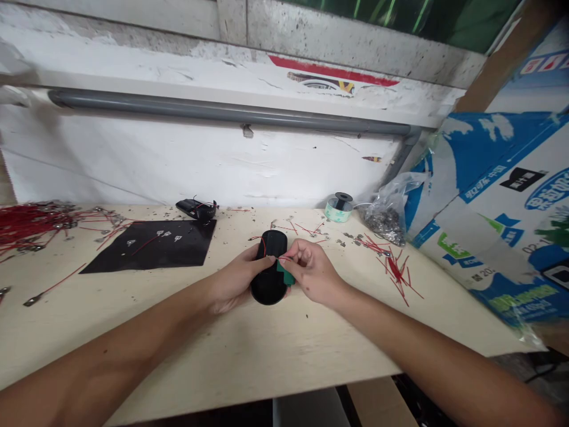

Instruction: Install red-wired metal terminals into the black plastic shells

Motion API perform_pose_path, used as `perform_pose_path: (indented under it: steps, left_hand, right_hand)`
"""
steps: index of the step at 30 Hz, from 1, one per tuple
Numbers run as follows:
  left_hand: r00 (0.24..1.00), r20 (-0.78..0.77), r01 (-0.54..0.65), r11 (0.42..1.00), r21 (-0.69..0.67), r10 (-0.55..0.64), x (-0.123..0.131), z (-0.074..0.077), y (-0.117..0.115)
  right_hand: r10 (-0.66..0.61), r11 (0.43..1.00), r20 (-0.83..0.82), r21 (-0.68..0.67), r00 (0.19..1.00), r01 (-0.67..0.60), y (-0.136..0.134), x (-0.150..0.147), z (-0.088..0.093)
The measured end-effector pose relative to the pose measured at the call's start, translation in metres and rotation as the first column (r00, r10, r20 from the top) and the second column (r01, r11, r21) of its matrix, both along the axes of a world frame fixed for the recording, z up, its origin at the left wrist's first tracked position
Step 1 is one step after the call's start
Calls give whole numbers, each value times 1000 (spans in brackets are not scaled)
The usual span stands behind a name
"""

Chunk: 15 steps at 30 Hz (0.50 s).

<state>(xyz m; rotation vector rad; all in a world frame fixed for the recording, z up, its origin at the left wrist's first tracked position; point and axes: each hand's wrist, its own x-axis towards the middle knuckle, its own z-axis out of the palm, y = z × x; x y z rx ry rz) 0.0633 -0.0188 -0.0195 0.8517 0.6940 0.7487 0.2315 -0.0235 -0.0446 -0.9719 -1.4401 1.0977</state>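
My left hand point(235, 281) is wrapped round a black oval plastic case point(269, 270) held just above the pale wooden table point(249, 350). A thin red wire point(263, 243) loops over the top of the case. My right hand point(311, 270) pinches a small green piece point(283, 274) and the end of the wire against the right side of the case. Both hands are closed.
A black mat point(151, 246) with small metal parts lies to the left, another black case point(195, 209) behind it. Red wires are piled at far left point(26, 222) and scattered at right point(398, 270). A solder spool point(338, 207), a plastic bag point(386, 216) and a blue carton point(498, 201) stand at right.
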Motion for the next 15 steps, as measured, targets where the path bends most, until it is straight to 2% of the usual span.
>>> perform_pose_path:
  steps: [4,7,9,12,13,15]
  left_hand:
    - [1000,-18,13,1000,10,-13,-1,-1,1]
    - [999,25,30,1000,6,-31,-5,-4,5]
    - [998,61,2,999,-43,1,-8,-5,10]
    - [991,67,-103,982,-159,114,-12,-2,16]
    - [986,68,-134,974,-185,149,-13,0,17]
    - [977,87,-174,965,-196,194,-15,3,19]
  right_hand:
    - [5,1000,-30,-29,1000,-6,0,-1,-1]
    - [-19,999,-48,-32,999,17,3,2,0]
    - [-66,998,-84,-9,994,65,6,7,1]
    - [-108,994,-155,15,982,111,6,14,2]
    - [-112,993,-134,27,985,116,4,16,3]
    - [-111,988,35,114,993,106,-5,17,6]
